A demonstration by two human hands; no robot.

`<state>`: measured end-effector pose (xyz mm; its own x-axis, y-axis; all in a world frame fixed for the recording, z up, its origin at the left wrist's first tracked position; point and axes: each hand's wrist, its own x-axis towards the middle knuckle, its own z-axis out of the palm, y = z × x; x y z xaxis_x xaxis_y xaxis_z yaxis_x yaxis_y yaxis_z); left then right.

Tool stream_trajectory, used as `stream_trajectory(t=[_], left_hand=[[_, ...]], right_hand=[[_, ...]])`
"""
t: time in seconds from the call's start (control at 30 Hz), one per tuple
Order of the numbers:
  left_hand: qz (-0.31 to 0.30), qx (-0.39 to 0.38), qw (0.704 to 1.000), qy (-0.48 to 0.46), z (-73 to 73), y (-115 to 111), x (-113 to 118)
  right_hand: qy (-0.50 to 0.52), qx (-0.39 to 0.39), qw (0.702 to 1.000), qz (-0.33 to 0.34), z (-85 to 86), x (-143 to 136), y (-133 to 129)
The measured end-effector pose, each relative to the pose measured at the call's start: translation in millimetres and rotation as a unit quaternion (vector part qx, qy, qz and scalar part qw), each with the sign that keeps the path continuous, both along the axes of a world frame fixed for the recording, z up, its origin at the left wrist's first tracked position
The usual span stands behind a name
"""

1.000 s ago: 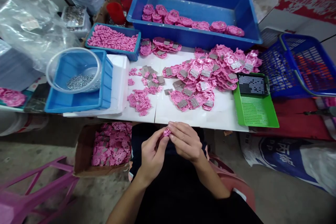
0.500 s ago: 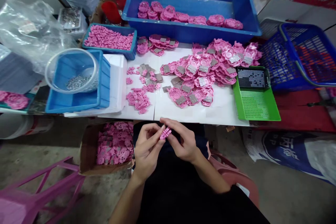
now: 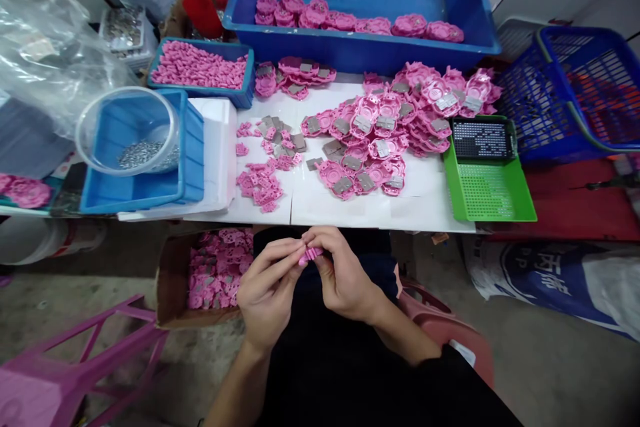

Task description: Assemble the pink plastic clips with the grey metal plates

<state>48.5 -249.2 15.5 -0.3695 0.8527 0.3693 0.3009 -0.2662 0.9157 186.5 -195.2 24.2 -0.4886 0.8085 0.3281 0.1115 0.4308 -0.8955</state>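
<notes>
Big blue bin (image 3: 465, 20) is sitting at the far edge of the counter (image 3: 350, 210), holding a row of pink discs. Pile of pink housings (image 3: 390, 127) with grey plates is lying mid-counter, green tray (image 3: 487, 197) just to its right, small pink clips (image 3: 263, 183) to its left. Cardboard box (image 3: 170, 287) of pink parts is sitting on the floor below. Left hand (image 3: 267, 290) and right hand (image 3: 345, 277) are meeting over the lap, fingers of both pinching one small pink part (image 3: 311, 254) between the fingertips.
</notes>
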Motion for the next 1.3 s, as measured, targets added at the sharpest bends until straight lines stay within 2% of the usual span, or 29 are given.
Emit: stream_trajectory(t=[0.1, 0.2, 0.33, 0.4, 0.5, 0.6, 0.67, 0.77, 0.87, 0.97, 1.03, 1.13, 1.3], left_hand=[[0.009, 0.006, 1.0, 0.003, 2.8, 0, 2], [0.02, 0.01, 1.0, 0.006, 3.9, 1, 3], [0.032, 0.013, 0.999, -0.01, 0.8, 2, -1], [0.035, 0.001, 0.999, -0.028, -2.5, 2, -6], [0.022, -0.025, 0.998, -0.045, -6.4, 1, -16], [-0.018, -0.051, 0.998, -0.017, -6.4, -2, -27], [-0.046, -0.07, 0.997, 0.001, -4.9, -4, -32], [-0.079, -0.102, 0.992, 0.011, -2.2, -5, -39], [-0.103, -0.118, 0.987, 0.022, 0.6, -3, -43], [-0.108, -0.113, 0.987, 0.037, 3.5, -1, -44], [-0.105, -0.11, 0.987, 0.049, 4.9, 0, -43], [-0.082, -0.101, 0.989, 0.072, 5.4, -2, -39], [-0.046, -0.065, 0.993, 0.09, 3.8, -7, -37]], right_hand=[[0.003, -0.01, 1.0, -0.015, 4.3, -5, -3], [0.009, 0.001, 0.998, -0.06, 4.4, -13, -8], [0.009, 0.016, 0.996, -0.089, 4.0, -20, -11], [0.005, -0.004, 0.998, -0.065, 6.9, -17, -7], [-0.006, -0.07, 0.997, 0.011, 14.5, -6, 5], [-0.024, -0.119, 0.99, 0.074, 19.3, 8, 18], [-0.038, -0.12, 0.988, 0.089, 17.9, 15, 23], [-0.069, -0.078, 0.991, 0.09, 10.2, 20, 23], [-0.107, 0.013, 0.991, 0.083, 2.1, 21, 17], [-0.157, 0.117, 0.978, 0.07, -0.7, 19, 12], [-0.187, 0.159, 0.968, 0.051, 0.2, 16, 10], [-0.198, 0.169, 0.965, 0.025, 2.7, 8, 8], [-0.189, 0.142, 0.972, 0.011, 5.1, -1, 3]])
